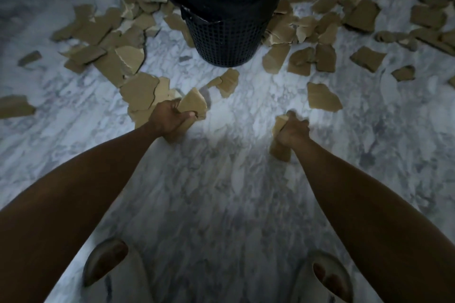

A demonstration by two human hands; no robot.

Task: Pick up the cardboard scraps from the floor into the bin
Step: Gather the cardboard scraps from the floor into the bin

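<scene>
Nearest the camera, two sandalled feet (105,261) stand on the marble floor (221,192), at 7 and 5 o'clock. Both bare forearms reach forward from there.

Left hand (167,120): fingers curled round a tan cardboard scrap (193,106), which fans out from the fist toward 1 o'clock. Right hand (294,130): fingers closed on a narrower cardboard piece (279,145), its long axis running roughly 12 to 6 o'clock, lower end hanging below the fist. Both hands are loaded.

Beyond them, the black mesh bin (226,42), lined with a black bag, stands at 12 o'clock. It lies almost midway between the hands, up and ahead; the left hand appears marginally nearer. The bin mouth is cut off by the upper frame edge.

Loose scraps (108,56) remain scattered on both sides of the bin, from 9 to 3 o'clock. Assessment: much of the task remains outstanding.
</scene>
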